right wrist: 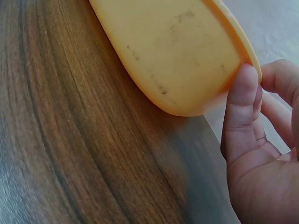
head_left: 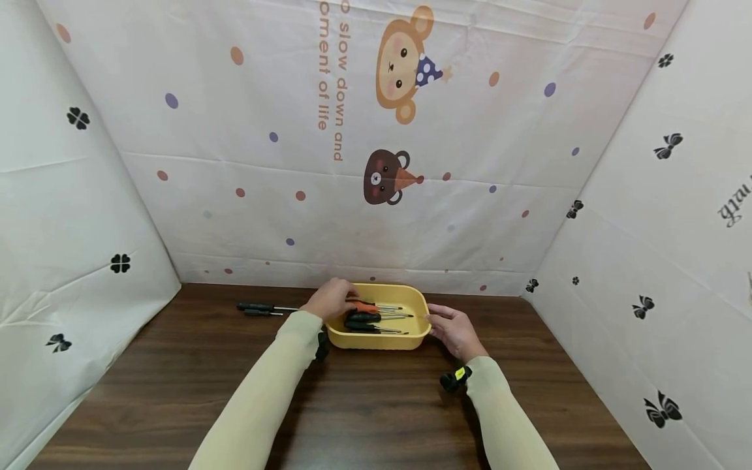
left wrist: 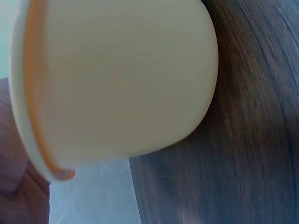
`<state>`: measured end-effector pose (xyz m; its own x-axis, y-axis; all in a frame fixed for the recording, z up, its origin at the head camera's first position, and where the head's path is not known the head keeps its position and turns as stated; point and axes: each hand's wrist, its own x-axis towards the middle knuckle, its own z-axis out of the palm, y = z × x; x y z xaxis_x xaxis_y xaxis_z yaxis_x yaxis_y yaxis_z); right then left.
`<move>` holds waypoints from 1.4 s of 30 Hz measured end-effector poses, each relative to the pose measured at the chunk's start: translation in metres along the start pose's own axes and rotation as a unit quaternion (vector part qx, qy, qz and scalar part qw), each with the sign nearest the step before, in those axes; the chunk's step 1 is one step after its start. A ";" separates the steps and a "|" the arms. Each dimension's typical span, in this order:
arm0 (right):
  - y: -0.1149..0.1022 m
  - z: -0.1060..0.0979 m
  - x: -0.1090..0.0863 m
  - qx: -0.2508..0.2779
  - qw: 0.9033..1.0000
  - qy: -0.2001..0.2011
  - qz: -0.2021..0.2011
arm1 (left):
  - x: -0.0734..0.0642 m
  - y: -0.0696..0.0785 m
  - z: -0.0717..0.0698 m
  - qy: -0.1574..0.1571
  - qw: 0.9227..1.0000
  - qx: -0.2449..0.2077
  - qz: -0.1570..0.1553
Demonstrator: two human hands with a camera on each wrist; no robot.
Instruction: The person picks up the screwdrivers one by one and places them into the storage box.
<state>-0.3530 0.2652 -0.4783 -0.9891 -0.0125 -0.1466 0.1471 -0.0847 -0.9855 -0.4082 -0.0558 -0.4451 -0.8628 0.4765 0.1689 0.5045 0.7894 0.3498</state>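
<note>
A yellow plastic basket (head_left: 376, 341) sits on the table near the back wall. Several screwdrivers lie in it, shafts pointing right: an orange-handled screwdriver (head_left: 365, 307) at the back, and black-handled screwdrivers (head_left: 364, 318) in front of it. My left hand (head_left: 331, 299) reaches over the basket's left end, its fingers curled at the orange handle; the left wrist view hides the fingertips behind the basket wall (left wrist: 126, 79). With thumb and fingers, my right hand (head_left: 455, 331) pinches the basket's right rim; the thumb (right wrist: 243, 88) presses the outer side.
Two more black-handled screwdrivers, a longer one (head_left: 255, 306) and a shorter one (head_left: 256, 313), lie on the brown wooden table (head_left: 376, 398) left of the basket. White printed cloth (head_left: 329, 222) stands behind and along both sides of the table.
</note>
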 end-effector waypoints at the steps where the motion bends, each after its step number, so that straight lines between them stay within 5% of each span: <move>1: 0.000 0.000 0.000 -0.003 1.000 -0.001 0.001 | -0.001 -0.001 -0.001 0.004 1.000 -0.011 0.000; 20: 0.000 0.001 -0.003 0.000 1.000 -0.003 0.000 | -0.049 -0.042 -0.030 0.066 0.986 -0.151 -0.026; 34: -0.005 0.000 -0.003 0.008 1.000 -0.001 0.005 | -0.092 -0.092 -0.037 0.103 0.986 -0.126 -0.040; 42: -0.004 0.002 -0.004 0.011 1.000 -0.004 0.008 | -0.119 -0.121 -0.039 0.104 0.992 -0.047 -0.046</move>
<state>-0.3498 0.2640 -0.4733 -0.9868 -0.0218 -0.1606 0.1620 -0.1059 -0.9811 -0.3679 -0.2234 -0.4722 -0.8980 0.3062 0.3161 0.4266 0.7820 0.4544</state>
